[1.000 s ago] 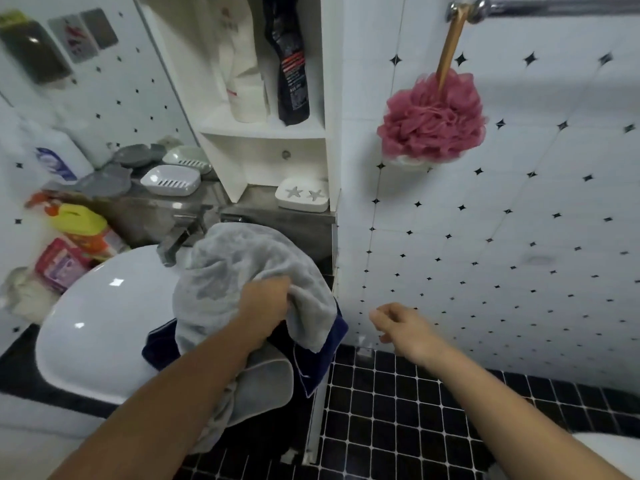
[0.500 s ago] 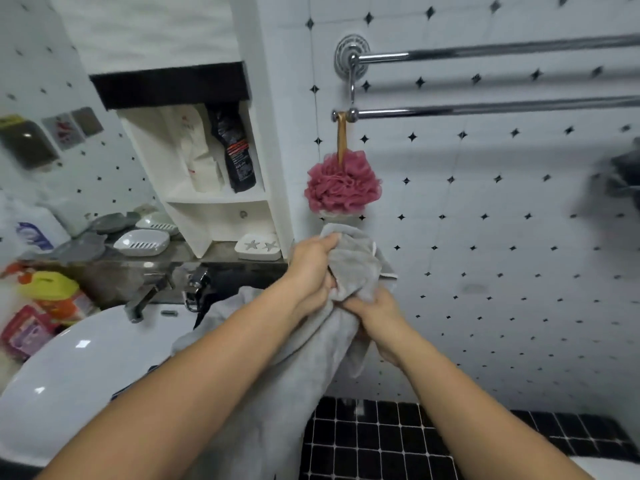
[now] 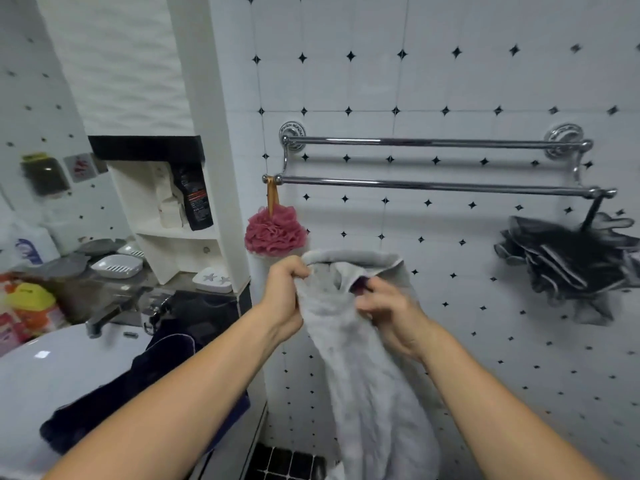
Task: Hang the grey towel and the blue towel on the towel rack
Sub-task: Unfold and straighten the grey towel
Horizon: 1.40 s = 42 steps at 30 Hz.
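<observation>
Grey towel (image 3: 363,358) in both hands, not on the towel rack (image 3: 436,183) yet.
I see left hand (image 3: 282,299) and right hand (image 3: 389,311) with fingers clenched on its top edge, held just below the lower bar, right of the pink loofah (image 3: 275,232). Both bars bare. Blue towel (image 3: 138,382) lies draped on the sink (image 3: 52,372), near left. I'd call it: neither hung, two to go.
</observation>
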Motion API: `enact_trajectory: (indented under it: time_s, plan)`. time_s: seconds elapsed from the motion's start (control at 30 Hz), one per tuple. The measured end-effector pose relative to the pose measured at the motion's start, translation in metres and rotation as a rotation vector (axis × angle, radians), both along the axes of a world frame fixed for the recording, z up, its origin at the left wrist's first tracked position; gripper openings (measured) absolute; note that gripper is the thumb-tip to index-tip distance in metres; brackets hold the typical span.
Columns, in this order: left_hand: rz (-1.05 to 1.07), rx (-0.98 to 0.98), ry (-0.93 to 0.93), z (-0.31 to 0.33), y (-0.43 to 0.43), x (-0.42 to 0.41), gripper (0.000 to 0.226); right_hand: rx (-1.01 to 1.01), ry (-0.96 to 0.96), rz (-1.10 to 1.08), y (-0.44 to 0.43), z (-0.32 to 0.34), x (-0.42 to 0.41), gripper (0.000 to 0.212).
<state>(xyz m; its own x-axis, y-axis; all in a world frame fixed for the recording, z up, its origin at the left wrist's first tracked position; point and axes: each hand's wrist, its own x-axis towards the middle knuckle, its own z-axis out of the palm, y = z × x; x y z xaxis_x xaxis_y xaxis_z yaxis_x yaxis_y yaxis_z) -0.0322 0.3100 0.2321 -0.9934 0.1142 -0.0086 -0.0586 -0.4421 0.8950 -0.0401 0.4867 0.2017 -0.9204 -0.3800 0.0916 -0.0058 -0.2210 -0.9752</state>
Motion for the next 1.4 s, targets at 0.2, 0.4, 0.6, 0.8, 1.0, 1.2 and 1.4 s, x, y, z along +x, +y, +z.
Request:
enact_trajectory:
  time_s: [0.2,0.4,0.6,0.8,1.0,1.2,1.4]
  plan:
    - [0.018,-0.280,-0.118,-0.029,0.039,-0.005,0.056,-0.008,-0.077,-0.349,0.030,0.000,-0.018,0.014]
    - [0.117,-0.541,-0.086,-0.014,0.060,-0.028,0.028,0.386,0.193,-0.307,0.041,0.015,-0.027,0.021]
    - [-0.316,-0.696,-0.105,0.013,0.084,-0.045,0.043,0.573,0.341,-0.056,0.039,0.017,-0.017,0.021]
    - [-0.284,-0.492,-0.070,0.003,0.069,-0.063,0.037,0.398,0.107,0.075,0.034,0.016,-0.011,0.021]
    - [-0.097,-0.446,0.039,0.021,0.059,-0.065,0.028,0.560,0.332,-0.550,0.021,0.015,-0.014,0.026]
    - [-0.041,-0.382,0.161,0.040,0.032,-0.069,0.031,1.014,0.300,-0.519,0.026,-0.023,-0.035,0.037]
    - [-0.026,-0.528,0.237,0.039,-0.020,-0.080,0.037,0.430,0.082,-0.566,0.051,-0.014,-0.044,0.019]
